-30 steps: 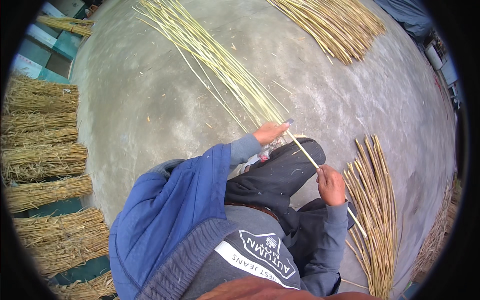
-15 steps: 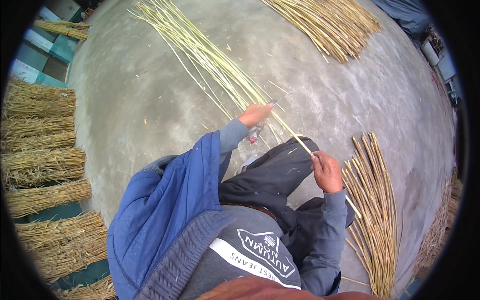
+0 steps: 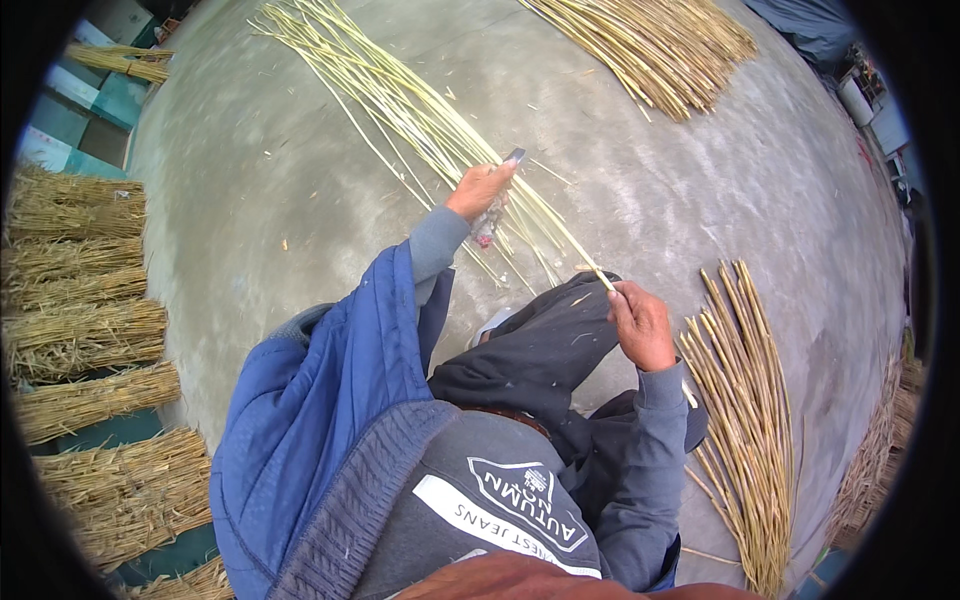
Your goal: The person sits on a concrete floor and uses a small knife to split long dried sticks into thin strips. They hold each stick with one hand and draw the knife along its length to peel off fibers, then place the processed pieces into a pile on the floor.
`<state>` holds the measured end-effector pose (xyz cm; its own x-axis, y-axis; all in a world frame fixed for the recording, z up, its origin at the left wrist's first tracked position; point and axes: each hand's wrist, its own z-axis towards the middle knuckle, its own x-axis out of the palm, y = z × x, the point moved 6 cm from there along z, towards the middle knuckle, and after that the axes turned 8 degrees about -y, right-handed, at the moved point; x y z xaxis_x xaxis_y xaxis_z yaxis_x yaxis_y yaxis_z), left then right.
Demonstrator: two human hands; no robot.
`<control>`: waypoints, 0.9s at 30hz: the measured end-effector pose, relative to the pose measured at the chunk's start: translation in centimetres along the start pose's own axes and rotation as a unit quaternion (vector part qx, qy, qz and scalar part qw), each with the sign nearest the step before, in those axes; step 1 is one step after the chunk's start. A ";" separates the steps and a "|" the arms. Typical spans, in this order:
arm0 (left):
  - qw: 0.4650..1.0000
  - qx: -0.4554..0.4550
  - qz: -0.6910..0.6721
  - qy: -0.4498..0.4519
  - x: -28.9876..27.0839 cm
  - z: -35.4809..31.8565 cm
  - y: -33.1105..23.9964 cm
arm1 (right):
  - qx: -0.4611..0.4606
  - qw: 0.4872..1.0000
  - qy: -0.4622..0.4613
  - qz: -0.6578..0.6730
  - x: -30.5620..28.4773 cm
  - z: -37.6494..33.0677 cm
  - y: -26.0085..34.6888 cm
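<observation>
Moved further out along the stalk since half a second ago: left hand [image 3: 478, 189], now reaching well ahead of the knees and over the near end of the pale green stalk pile [image 3: 400, 100]. Closed around a small knife [image 3: 497, 196], blade tip poking out past the fingers at the top, handle showing below the palm. Laid against the same single stalk [image 3: 560, 235] that runs slantwise from that hand down to the right hand [image 3: 640, 325].

Right hand curled shut on the stalk's lower end, thumb side up, just above the dark trouser leg [image 3: 540, 350]. Between the two hands, a bare stretch of stalk, taut and straight, crossing over the concrete floor [image 3: 250, 220].

Just beside the right hand, on its outer side, a bundle of yellow-brown stripped stalks [image 3: 745, 400] lying lengthwise on the floor. Farther off at the top, a second yellow heap [image 3: 650, 45]. Along the left rim, tied straw sheaves [image 3: 85, 330] stacked in rows, well apart from both hands.

Blue jacket sleeve [image 3: 330, 400] with a grey cuff on the left arm.
</observation>
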<state>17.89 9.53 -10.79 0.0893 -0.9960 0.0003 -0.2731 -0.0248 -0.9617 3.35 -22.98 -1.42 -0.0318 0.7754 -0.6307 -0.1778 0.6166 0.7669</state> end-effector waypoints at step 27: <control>0.989 -0.020 -0.145 0.011 -2.0 -1.6 5.3 | -0.083 0.996 0.020 -0.040 4.4 1.9 1.4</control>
<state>14.79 11.23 -15.44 0.1481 -0.9484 0.2804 -0.2767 -0.3119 -0.9089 4.81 -18.46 -2.88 -0.0499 0.7161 -0.6962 -0.3408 0.6431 0.6858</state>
